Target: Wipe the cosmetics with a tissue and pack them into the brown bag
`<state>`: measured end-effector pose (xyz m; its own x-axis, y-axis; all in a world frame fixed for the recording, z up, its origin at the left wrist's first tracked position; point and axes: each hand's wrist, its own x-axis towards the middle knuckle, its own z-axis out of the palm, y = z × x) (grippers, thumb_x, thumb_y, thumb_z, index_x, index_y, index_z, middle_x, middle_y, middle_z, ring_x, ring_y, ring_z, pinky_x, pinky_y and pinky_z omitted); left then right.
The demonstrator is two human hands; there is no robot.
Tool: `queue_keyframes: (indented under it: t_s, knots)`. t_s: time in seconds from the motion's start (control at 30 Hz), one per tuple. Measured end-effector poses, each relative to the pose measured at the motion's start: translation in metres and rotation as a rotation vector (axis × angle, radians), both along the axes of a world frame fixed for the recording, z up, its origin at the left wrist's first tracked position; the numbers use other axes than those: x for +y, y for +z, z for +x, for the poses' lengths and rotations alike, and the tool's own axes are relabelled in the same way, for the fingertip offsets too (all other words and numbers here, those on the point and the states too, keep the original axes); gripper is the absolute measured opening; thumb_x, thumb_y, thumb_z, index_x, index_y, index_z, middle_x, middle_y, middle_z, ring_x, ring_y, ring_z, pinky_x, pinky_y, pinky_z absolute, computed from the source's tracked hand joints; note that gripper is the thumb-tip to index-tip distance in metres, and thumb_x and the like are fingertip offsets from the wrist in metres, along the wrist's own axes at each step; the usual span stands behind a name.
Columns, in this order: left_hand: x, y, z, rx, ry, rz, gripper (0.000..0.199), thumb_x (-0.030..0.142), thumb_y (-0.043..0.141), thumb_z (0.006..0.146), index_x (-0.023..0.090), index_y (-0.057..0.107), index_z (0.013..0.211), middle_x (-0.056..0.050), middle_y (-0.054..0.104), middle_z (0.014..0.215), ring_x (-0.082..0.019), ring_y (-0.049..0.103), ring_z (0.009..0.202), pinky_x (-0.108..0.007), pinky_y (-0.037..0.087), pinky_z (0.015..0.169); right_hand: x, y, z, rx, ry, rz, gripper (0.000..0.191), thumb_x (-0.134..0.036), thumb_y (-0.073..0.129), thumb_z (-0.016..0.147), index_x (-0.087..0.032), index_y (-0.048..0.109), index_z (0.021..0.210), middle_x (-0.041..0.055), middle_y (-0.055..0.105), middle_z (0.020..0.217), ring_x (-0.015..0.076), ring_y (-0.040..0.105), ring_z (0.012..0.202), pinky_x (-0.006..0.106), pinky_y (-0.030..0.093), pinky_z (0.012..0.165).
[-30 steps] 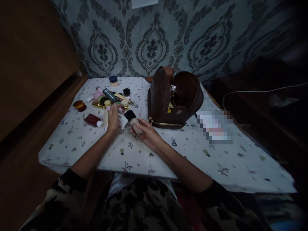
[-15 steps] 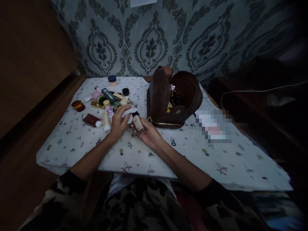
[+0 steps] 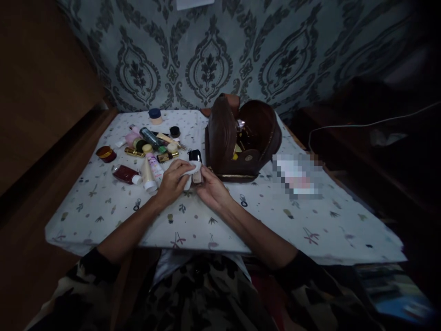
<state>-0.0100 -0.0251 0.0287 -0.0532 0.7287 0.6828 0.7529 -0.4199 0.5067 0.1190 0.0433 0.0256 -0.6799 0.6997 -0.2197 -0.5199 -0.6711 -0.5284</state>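
Two hands work close together: the right hand [image 3: 214,189] has its fingers clamped around a small bottle [image 3: 197,177], while the left hand [image 3: 171,182] pinches a white wipe [image 3: 191,169] over it. Bare surface [image 3: 230,230] runs from the fingers to the near edge; a brown bag [image 3: 222,158] stands just beyond them, rightward. Black cap [image 3: 195,155] outward, the bottle's long axis points away from the person.

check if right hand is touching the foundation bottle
Touching: the head view shows the right hand holding the foundation bottle, with no gap between them.
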Motion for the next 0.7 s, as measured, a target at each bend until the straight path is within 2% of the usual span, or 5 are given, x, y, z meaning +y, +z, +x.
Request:
queue_keyframes:
  t_s: [0.17,0.27,0.33,0.57,0.7]
  knots:
    - [-0.004,0.002,0.007,0.148,-0.115,0.033,0.024,0.018,0.046,0.097,0.021,0.065,0.111,-0.009,0.063,0.103,-0.021,0.058,0.099,-0.039,0.050,0.085,0.005,0.000,0.001,0.002,-0.020,-0.004,0.011,-0.010,0.067,0.079,-0.020,0.066,0.075,-0.0039,0.069,0.076,0.0102,0.062,0.074,0.019,0.053,0.071]
    - [-0.007,0.004,0.011,0.224,-0.173,0.046,0.025,0.015,0.045,0.096,0.021,0.063,0.112,-0.010,0.063,0.103,-0.022,0.057,0.097,-0.042,0.050,0.087,0.007,0.000,0.003,0.008,0.051,-0.033,0.005,-0.019,0.072,0.081,-0.019,0.067,0.079,-0.0014,0.070,0.077,0.0112,0.064,0.076,0.019,0.055,0.071]
    - [-0.009,0.004,0.012,0.273,-0.198,0.067,0.026,0.013,0.045,0.095,0.021,0.060,0.115,-0.010,0.063,0.104,-0.022,0.057,0.098,-0.044,0.051,0.089,0.006,0.000,0.004,0.013,0.102,-0.056,0.010,-0.025,0.074,0.081,-0.018,0.068,0.084,0.0007,0.071,0.079,0.0120,0.065,0.077,0.019,0.056,0.070]
    - [-0.012,-0.006,0.013,0.451,-0.206,0.137,0.044,0.011,0.054,0.092,0.015,0.046,0.135,-0.017,0.057,0.121,-0.027,0.055,0.116,-0.046,0.052,0.095,0.006,0.004,0.010,-0.004,0.127,-0.024,0.024,-0.024,0.081,0.073,-0.018,0.067,0.091,0.0039,0.074,0.088,0.0155,0.070,0.087,0.023,0.060,0.073]
    - [-0.014,-0.013,0.013,0.490,-0.154,0.116,0.050,0.011,0.045,0.097,0.023,0.037,0.146,-0.014,0.055,0.131,-0.026,0.051,0.127,-0.047,0.050,0.101,0.010,0.005,0.013,0.020,0.191,-0.103,0.020,-0.023,0.079,0.075,-0.017,0.065,0.088,0.0045,0.073,0.087,0.0134,0.069,0.080,0.019,0.057,0.063]
